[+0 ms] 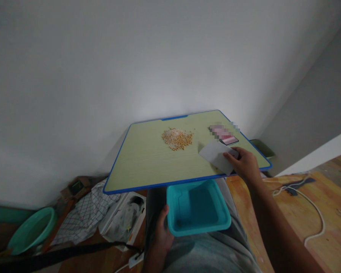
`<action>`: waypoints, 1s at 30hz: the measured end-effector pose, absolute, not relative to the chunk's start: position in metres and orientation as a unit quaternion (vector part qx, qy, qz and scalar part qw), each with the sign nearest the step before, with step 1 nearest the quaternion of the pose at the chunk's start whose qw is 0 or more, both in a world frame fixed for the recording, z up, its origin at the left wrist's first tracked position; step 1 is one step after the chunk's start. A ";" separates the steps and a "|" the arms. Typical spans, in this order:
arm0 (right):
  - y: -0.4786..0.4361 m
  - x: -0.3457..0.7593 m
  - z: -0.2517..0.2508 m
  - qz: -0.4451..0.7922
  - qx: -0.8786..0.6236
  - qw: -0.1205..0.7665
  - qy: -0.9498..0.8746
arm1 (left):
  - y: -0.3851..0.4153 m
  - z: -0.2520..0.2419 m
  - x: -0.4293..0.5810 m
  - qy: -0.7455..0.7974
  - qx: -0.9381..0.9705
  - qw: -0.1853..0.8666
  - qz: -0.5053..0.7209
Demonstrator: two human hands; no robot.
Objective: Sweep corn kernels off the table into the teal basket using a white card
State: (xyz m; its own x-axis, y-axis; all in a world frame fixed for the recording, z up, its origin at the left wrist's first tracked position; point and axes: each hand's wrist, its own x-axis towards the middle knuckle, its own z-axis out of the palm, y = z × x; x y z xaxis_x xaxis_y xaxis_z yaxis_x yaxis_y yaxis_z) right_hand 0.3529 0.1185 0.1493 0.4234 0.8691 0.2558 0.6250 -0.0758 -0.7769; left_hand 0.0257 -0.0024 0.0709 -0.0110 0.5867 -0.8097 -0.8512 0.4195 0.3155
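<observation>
A small green table with a blue rim (147, 167) stands in front of me. A heap of yellow beans mixed with pale grains (177, 138) lies near its middle. My right hand (244, 163) is closed on a grey card (216, 156), held flat on the tabletop at the right, a short way from the heap. My left hand (161, 233) grips the left wall of an empty teal plastic tub (197, 206), held over my lap just under the table's front edge.
A phone (229, 140) lies at the table's far right. On the floor to the left are a teal basin (31, 231), a checked cloth (86, 214) and a white box (122, 220). A white cable (315, 212) runs over the wooden floor at right.
</observation>
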 end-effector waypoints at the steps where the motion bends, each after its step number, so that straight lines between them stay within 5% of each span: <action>1: 0.119 0.352 0.149 0.139 -0.719 0.436 -0.523 | -0.003 0.063 0.023 0.497 -0.124 0.682 0.523; 8: 0.119 0.343 0.146 0.147 -0.707 0.427 -0.544 | -0.007 0.019 0.006 0.505 -0.013 0.694 0.514; 30: 0.110 0.330 0.149 0.165 -0.701 0.406 -0.562 | -0.001 0.091 0.040 0.485 -0.140 0.683 0.527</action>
State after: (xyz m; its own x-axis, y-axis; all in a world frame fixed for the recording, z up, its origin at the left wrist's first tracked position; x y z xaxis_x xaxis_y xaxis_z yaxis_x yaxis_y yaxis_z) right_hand 0.3298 0.1100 0.1489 0.3138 0.9224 0.2251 0.6540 -0.0381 -0.7555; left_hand 0.0404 -0.0015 0.0914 -0.0272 0.5844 -0.8110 -0.8565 0.4047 0.3204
